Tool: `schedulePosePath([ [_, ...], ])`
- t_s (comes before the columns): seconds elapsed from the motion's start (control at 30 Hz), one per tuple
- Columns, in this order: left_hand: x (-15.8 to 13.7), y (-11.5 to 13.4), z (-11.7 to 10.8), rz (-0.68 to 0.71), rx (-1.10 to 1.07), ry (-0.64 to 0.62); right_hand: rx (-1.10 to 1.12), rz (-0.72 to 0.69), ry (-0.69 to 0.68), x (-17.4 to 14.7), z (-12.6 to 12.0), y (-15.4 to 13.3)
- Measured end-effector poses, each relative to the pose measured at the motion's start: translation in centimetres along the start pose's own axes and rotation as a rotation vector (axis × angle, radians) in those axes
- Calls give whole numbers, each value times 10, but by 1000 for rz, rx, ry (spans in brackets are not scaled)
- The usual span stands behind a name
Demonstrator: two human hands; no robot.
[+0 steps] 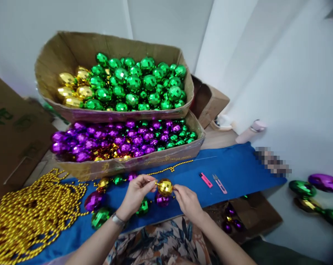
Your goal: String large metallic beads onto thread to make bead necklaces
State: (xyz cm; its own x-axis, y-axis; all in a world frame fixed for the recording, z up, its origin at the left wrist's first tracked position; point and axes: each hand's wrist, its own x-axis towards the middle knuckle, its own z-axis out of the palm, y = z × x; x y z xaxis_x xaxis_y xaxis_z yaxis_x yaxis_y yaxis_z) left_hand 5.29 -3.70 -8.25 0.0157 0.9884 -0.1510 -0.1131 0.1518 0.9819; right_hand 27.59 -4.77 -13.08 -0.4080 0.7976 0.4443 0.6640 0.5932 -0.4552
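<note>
A faceted gold ball bead is held up between my two hands above the blue cloth. My left hand is closed in a pinch at its left end, where small gold beads show. My right hand pinches its right end with fingertips together. Just below it hangs or lies a purple ball bead; which, I cannot tell. More large beads curve round to the left on the cloth: a green one, another green one, a purple one and a gold one.
Two cut-down cartons stand behind: the upper one holds green and gold balls, the lower one purple, green and gold. Gold bead strands pile at left. A pink cutter and thread snips lie right, near a bottle.
</note>
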Motion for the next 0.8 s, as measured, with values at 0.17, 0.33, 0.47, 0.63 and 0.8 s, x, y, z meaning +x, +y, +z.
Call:
schedulePosePath([
  [0.17, 28, -30, 33, 156, 313, -82, 41, 205, -154, -20, 13, 38],
  [0.33, 38, -16, 46, 409, 575, -218, -42, 214, -41, -11, 3, 37],
  [0.47, 45, 30, 54, 483, 597, -342, 46, 119, -3, 10, 0, 25],
  [0.63, 104, 85, 62, 517, 847, -394, 228, 180, 110, 18, 1, 24],
  [0.8, 191, 81, 70, 386, 1258, -334, 243, 218, 115, 17, 3, 20],
])
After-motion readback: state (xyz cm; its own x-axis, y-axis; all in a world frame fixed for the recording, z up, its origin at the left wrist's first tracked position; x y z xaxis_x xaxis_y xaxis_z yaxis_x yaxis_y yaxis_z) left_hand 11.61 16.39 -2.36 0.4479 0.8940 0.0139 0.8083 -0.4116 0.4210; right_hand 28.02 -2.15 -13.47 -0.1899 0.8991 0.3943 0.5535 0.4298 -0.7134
